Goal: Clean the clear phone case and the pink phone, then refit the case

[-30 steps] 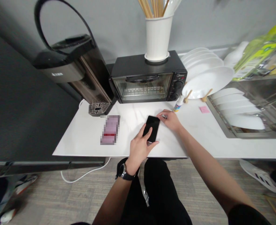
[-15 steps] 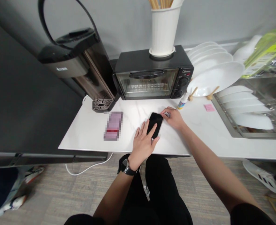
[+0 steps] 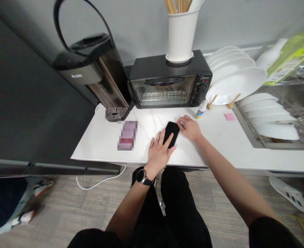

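Note:
A smartphone with a dark screen lies flat on the white counter in the head view. My left hand rests on it with fingers spread, covering its lower left part. At the phone's upper right corner, my right hand is closed, thumb and fingers pinched together. Something small and greyish shows between those fingers, too small to name. Left of the phone lies a pixelated purple and pink flat rectangle. A small white bottle with a blue and yellow label stands beyond my right hand.
A black toaster oven stands at the back, bearing a white cup of wooden sticks. A tall dark dispenser is at left. White plates, a pink sticky note and a sink rim are at right.
The view has shifted slightly. Both hands keep nearly the same places at the phone, the left still spread on it and the right still pinched at its corner.

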The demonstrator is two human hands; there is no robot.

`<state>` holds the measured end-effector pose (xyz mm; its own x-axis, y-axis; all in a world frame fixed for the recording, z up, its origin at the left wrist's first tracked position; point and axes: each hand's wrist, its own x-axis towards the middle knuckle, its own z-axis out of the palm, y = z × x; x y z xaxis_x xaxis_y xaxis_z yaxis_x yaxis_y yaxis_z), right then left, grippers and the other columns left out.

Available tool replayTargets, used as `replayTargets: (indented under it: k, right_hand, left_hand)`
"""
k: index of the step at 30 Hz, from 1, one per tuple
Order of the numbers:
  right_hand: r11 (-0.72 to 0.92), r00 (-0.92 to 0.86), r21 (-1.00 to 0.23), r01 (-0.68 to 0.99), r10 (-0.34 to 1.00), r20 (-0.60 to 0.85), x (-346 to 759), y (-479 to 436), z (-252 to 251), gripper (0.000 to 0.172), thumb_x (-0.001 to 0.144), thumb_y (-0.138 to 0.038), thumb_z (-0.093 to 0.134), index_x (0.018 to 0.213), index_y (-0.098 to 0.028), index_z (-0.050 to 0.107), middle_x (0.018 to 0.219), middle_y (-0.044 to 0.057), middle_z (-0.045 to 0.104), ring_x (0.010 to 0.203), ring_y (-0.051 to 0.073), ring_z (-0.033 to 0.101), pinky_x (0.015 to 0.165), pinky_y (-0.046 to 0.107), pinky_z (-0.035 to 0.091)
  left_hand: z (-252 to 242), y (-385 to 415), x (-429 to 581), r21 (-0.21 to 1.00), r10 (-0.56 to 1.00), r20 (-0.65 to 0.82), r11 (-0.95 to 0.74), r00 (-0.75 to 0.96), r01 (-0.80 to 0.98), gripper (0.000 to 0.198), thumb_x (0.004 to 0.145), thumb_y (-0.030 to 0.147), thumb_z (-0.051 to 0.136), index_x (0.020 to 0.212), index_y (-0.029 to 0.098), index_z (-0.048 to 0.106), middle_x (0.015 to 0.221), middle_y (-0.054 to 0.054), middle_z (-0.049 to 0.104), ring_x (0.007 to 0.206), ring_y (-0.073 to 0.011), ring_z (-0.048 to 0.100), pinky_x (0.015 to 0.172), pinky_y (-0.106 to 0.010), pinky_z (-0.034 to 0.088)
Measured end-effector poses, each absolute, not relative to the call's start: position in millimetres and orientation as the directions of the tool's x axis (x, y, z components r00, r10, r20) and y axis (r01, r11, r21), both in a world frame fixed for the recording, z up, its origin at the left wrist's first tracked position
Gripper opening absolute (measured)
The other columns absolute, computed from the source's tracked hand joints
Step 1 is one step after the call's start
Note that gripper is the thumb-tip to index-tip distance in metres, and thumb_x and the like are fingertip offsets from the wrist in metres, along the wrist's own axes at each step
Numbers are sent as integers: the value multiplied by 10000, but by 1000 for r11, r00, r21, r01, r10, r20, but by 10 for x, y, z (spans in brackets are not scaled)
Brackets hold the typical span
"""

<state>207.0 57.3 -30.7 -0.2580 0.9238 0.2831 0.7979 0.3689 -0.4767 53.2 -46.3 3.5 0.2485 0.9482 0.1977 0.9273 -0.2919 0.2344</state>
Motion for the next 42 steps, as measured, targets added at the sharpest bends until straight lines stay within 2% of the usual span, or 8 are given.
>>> replayTargets:
  k: [5,11,18,23,28,34,39,42]
  right_hand:
    - [401,-266,-465,789,906,330,2067,488,-193,234,757,-244,282,926,-207,438,952,52,459,828,158,438,721,281,326]
    - [549,-416,-423,721,831,370,1924,258,-69,505,744,-320,315,1178,-201,86,1206,28,238,1062,166,272,855,336,286]
    - [624,-530,-369,688,781,332,1787,10,-188,485,732,-367,328,1171,-229,175,1235,4,176,1127,217,106,918,463,130]
    - [766,-730,-319,558,636,250,1795,-86,-119,555,715,-408,345,1189,-212,135,1229,2,190,1119,181,150,938,395,176]
    - [665,-602,-320,675,747,283,1786,27,-98,522,728,-381,328,1187,-215,142,1226,11,189,1110,206,169,920,454,163]
    - [772,-754,-316,552,624,207,1790,-141,-99,590,691,-431,372,1189,-220,135,1222,-12,200,1112,170,173,943,371,186]
    - [662,-610,-318,679,750,258,1809,26,-110,501,733,-367,326,1182,-208,171,1218,7,210,1113,190,164,937,426,146]
    - [728,-691,-316,609,682,239,1679,-117,-139,550,697,-427,365,1173,-206,202,1214,1,226,1115,169,166,950,374,157]
  left_hand:
    - [51,-503,548,266,946,217,-296,242,917,508,728,360,339,1180,271,126,1251,14,113,1133,-194,89,913,-408,175]
    - [5,-525,502,406,958,243,-242,151,881,782,641,388,467,1196,150,-30,1233,-69,181,1129,-199,115,919,-402,153]
    - [-66,-488,453,494,962,249,-226,112,840,826,625,348,488,1185,135,-81,1205,-87,252,1111,-181,191,915,-390,152]
    - [-97,-494,419,523,963,250,-225,104,822,781,646,299,469,1188,137,-69,1177,-82,307,1084,-179,257,924,-370,149]
    - [-94,-491,394,561,962,259,-222,85,798,797,648,320,466,1185,141,-95,1193,-70,280,1078,-181,268,928,-371,145]
    - [-70,-492,345,567,963,248,-230,102,791,762,663,262,446,1185,136,-94,1201,-73,261,1090,-167,244,928,-346,165]
    - [-55,-481,338,601,965,250,-218,78,769,796,648,297,473,1183,171,-102,1182,-65,286,1077,-184,267,915,-366,192]
    - [-80,-480,323,618,973,225,-174,39,766,782,644,237,469,1186,174,-91,1137,-95,318,1048,-201,310,873,-352,270]
